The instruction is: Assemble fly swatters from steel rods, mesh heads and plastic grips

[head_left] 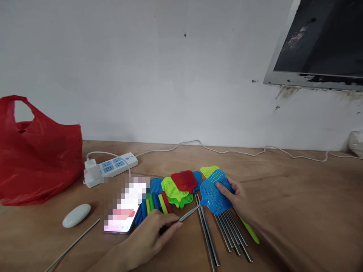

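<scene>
The left hand [151, 236] pinches a thin steel rod [189, 214] between thumb and fingertips, closed tight on it; the right hand [237, 197] grips the blue swatter head [214, 193], fingers curled over its far edge, just above the table [297, 211]; the rod's tip meets the head's narrow neck, so this looks like the joining step. From where I stand it calls for keeping rod and neck in line and pressing steadily. The head is perforated plastic mesh, squarish and flexible-looking; more heads [181, 185] in red, green and blue lie heaped beside it; smooth bare rods [227, 234] lie side by side below; rounded coloured sleeves [157, 204] sit near a phone [124, 215].
</scene>
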Available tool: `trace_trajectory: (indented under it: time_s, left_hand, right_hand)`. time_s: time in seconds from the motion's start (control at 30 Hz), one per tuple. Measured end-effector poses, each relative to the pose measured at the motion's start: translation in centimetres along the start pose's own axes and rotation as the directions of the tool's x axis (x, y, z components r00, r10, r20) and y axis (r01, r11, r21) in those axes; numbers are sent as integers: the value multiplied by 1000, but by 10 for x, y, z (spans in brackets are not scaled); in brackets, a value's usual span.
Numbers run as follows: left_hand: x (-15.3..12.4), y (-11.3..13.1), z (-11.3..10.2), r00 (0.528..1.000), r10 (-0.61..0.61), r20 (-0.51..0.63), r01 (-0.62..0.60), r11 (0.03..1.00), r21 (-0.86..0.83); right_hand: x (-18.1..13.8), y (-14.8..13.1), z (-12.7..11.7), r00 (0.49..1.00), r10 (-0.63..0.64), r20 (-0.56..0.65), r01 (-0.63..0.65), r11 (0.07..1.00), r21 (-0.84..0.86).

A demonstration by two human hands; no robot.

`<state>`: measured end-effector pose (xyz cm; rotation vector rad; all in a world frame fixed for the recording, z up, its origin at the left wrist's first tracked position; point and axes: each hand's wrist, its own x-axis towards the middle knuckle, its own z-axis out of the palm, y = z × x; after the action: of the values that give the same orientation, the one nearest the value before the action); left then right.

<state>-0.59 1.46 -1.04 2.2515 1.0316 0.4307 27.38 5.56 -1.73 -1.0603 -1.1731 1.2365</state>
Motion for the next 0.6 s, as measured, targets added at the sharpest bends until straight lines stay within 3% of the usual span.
trace_trajectory:
  time_s: [0.27,0.47,0.53,0.6]
  left_hand:
    - [3,-2,3,999,-44,-4,44,998,42]
    - [-1,-2,3,995,-98,25,97,995,28]
    - [-1,0,2,993,-114,19,114,993,2]
    - [0,2,2,991,-132,9,132,991,-33]
  right_hand:
    - [1,7,-1,1000,-16,2,16,999,46]
    - [13,-8,-24,990,35,-134,0,968,251]
    - [13,-13,-32,993,86,-82,-57,949,309]
    - [11,-16,-33,981,171,96,-194,909,370]
